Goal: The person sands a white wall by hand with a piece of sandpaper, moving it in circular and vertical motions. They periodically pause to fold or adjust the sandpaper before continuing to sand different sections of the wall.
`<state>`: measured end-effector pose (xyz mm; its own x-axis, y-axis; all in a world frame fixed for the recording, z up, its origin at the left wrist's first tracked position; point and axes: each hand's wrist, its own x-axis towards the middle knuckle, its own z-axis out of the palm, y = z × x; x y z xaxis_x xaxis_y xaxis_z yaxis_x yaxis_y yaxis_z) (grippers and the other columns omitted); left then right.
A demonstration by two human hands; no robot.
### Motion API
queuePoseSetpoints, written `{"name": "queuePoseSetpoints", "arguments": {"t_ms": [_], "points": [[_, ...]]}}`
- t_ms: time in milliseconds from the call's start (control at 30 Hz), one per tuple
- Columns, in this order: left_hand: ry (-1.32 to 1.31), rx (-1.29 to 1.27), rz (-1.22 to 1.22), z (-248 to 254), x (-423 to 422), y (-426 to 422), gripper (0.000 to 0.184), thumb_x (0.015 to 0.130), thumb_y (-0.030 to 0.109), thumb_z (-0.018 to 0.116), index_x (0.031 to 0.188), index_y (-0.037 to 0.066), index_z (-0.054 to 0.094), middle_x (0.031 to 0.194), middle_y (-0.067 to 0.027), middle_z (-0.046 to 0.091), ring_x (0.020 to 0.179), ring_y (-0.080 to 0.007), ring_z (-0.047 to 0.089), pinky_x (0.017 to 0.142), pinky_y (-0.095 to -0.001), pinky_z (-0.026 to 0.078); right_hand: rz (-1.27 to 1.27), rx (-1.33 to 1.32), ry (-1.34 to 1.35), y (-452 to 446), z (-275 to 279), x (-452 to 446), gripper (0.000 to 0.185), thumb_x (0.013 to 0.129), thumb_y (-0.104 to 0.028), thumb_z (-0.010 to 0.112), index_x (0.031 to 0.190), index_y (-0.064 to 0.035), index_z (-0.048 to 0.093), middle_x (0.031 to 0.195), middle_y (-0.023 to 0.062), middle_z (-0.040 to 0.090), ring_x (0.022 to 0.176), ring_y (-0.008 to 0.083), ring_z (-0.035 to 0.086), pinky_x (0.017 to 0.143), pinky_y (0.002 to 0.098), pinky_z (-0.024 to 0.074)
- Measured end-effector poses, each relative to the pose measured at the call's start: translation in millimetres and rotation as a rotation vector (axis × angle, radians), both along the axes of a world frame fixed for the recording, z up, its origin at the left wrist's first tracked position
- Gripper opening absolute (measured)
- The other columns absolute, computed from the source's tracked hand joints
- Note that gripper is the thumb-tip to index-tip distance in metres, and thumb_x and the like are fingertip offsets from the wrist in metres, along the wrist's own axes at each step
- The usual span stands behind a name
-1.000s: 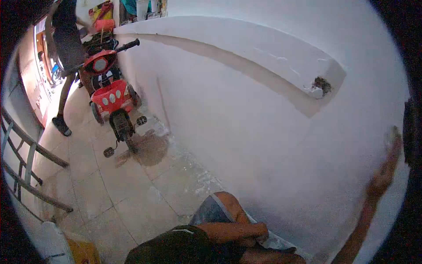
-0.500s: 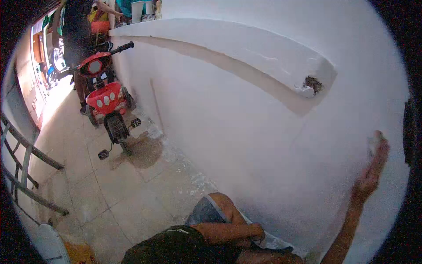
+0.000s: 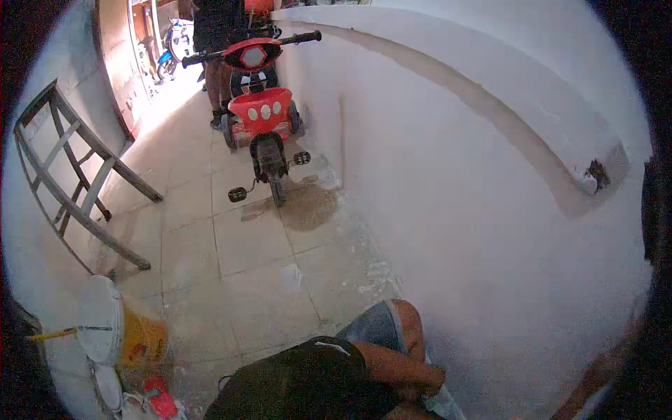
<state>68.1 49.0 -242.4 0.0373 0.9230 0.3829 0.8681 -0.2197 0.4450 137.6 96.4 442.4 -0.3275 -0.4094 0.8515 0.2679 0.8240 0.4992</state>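
White wall (image 3: 462, 231), smooth and matte, rises along the right side, beside the person's bent leg (image 3: 378, 325) in denim. The left hand (image 3: 435, 379) rests by the knee, its grip hidden from this angle. The right hand (image 3: 635, 323) blurs into the dark edge near the wall; whether its grip is wide, narrow or holding something cannot be told. Half a second ago it showed higher and clearer against the white surface; the view has since swung, bringing more of the left side into sight. There, a yellow bucket (image 3: 143, 339) wears a round white lid (image 3: 99, 322) with a yellow-handled tool (image 3: 56, 334) across it, the contents concealed. Farther on, a ladder-like frame (image 3: 98, 187) leans above pale floor tiles (image 3: 189, 259). Beyond, a red plastic basket (image 3: 260, 110), dotted with white ovals, sits on a tricycle (image 3: 269, 157), before another person's legs (image 3: 218, 91).
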Motion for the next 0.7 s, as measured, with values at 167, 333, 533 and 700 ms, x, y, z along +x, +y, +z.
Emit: {"name": "queuePoseSetpoints", "arguments": {"t_ms": [167,333,533,700], "points": [[-0.016,0.004,0.016,2.8,0.8,2.8,0.021,0.087,0.034,0.070,0.096,0.015,0.072,0.095,-0.0040,0.071,0.080,-0.0254,0.067,0.070,-0.0440,0.054,-0.161,-0.202,-0.338,21.9,-118.8,-18.4,0.053,0.112,-0.033,0.027,0.155,-0.0034,0.038,0.155,0.0164,0.046,0.144,0.0312,0.041,0.120,0.0456,0.0316],[-0.018,0.001,0.004,0.8,1.9,1.4,0.022,0.087,0.035,0.070,0.097,0.015,0.072,0.095,-0.0043,0.070,0.081,-0.0257,0.067,0.070,-0.0441,0.054,0.076,-0.393,-0.079,51.4,-48.1,23.3,0.053,0.111,-0.032,0.027,0.154,-0.0034,0.038,0.156,0.0164,0.044,0.146,0.0320,0.038,0.121,0.0462,0.0299],[0.016,-0.042,-0.075,3.5,1.2,-14.3,0.022,0.087,0.035,0.069,0.098,0.015,0.071,0.097,-0.0046,0.070,0.082,-0.0260,0.067,0.071,-0.0443,0.053,0.285,-0.630,0.086,9.4,-13.2,-30.3,0.052,0.111,-0.030,0.027,0.154,-0.0034,0.039,0.157,0.0165,0.042,0.148,0.0330,0.035,0.122,0.0469,0.0279],[0.028,-0.071,-0.121,2.9,-3.4,-19.1,0.023,0.088,0.035,0.069,0.099,0.015,0.071,0.098,-0.0048,0.070,0.083,-0.0262,0.067,0.072,-0.0443,0.053,-0.039,-0.489,-0.318,6.9,-119.0,-14.0,0.051,0.109,-0.027,0.031,0.154,-0.0040,0.040,0.162,0.0161,0.035,0.152,0.0344,0.026,0.122,0.0495,0.0272]]}}
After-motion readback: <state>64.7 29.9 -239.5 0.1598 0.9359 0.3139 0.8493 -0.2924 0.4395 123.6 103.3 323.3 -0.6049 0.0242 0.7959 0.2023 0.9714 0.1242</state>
